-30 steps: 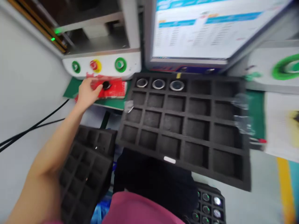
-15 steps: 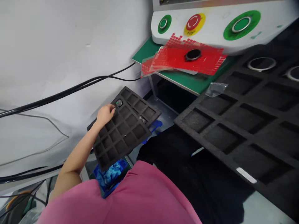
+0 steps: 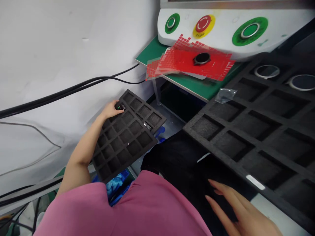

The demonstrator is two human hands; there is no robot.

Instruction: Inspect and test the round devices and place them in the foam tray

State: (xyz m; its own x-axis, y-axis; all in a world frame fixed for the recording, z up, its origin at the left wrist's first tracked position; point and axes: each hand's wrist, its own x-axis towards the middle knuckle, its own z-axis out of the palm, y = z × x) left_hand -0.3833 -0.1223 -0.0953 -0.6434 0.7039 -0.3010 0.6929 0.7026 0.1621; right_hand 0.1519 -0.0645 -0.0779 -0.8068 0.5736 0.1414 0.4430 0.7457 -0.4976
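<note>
My left hand (image 3: 112, 109) is at the far part of a black foam tray (image 3: 128, 117), thumb and fingers apart on either side of a small round watch part (image 3: 121, 107). That part sits in its pocket; whether the fingertips touch it is hard to see. A small shiny piece (image 3: 147, 126) lies in another gap of the stacked trays. My right hand (image 3: 242, 209) is low at the right, below the edge of a larger black foam tray (image 3: 209, 144), thumb and fingers parted, holding nothing visible. Round watch faces (image 3: 267, 71) lie in the far pockets of that larger tray.
A machine panel (image 3: 222, 24) with two green buttons and a red stop button stands behind. Red printed sheets (image 3: 172, 64) carry a black round watch part (image 3: 201, 58) on a green bench (image 3: 150, 54). Clear plastic film (image 3: 225, 95) lies on the larger tray. Cables (image 3: 73, 90) run along the wall.
My right hand has come into view at the lower right. My left hand has moved from beside the small round part to around it. The view has shifted slightly.
</note>
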